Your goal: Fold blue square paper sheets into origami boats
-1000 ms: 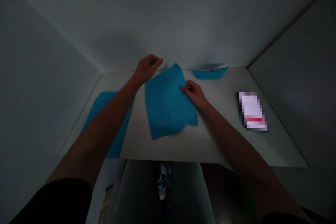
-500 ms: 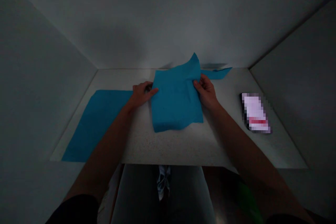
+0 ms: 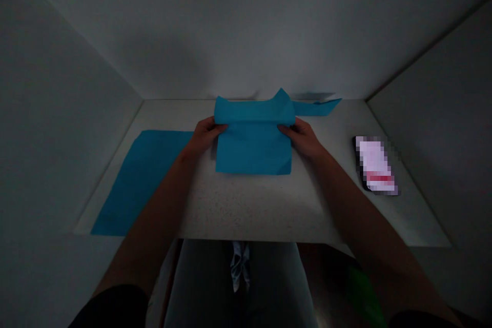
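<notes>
bent up across its far part, where half a second ago mainly the far right corner rose, the blue sheet [image 3: 253, 148] is at the middle of the table [image 3: 246, 210]. the left hand [image 3: 203, 136] and right hand [image 3: 306, 138] each pinch a side edge. it looks light, thin and easily creased, best held by its sides. a second blue sheet [image 3: 134, 184] lies left, a folded blue paper [image 3: 321, 108] far right, a phone [image 3: 374, 164] right.

No text can be read; the phone screen [image 3: 376, 164] appears blurred into coarse blocks.
</notes>
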Motion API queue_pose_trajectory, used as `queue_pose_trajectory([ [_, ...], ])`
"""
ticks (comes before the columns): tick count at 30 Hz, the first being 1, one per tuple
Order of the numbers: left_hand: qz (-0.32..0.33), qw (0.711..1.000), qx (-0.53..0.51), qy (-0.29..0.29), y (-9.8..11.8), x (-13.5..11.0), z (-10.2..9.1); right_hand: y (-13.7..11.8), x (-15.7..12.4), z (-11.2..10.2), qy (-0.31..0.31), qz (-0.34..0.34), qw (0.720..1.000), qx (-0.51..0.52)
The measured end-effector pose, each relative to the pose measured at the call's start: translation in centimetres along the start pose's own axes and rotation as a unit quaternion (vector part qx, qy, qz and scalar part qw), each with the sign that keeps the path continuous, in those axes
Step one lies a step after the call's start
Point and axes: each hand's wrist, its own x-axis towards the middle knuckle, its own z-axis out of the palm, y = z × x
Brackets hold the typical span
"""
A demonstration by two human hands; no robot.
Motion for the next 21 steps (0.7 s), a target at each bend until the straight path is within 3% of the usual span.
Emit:
queue_pose_trajectory([
  [7, 0.001, 0.998, 0.055, -0.034, 0.8, -0.2, -0.1, 0.5, 0.1, -1.9, -0.030, 0.037, 0.998, -0.045],
  [11, 0.035, 0.996, 0.062, -0.057, 1.4, -0.2, 0.1, -0.1, 0.0, -2.5, -0.026, 0.058, 0.995, -0.072],
  [17, 0.011, 0.995, 0.097, 0.016, 1.3, 0.0, 0.3, -0.4, 0.1, -2.0, -0.007, 0.112, 0.994, -0.015],
  [21, 0.008, 0.996, 0.084, 0.019, 1.3, -0.2, 0.7, -0.5, 0.0, -1.7, -0.028, 0.089, 0.995, -0.036],
])
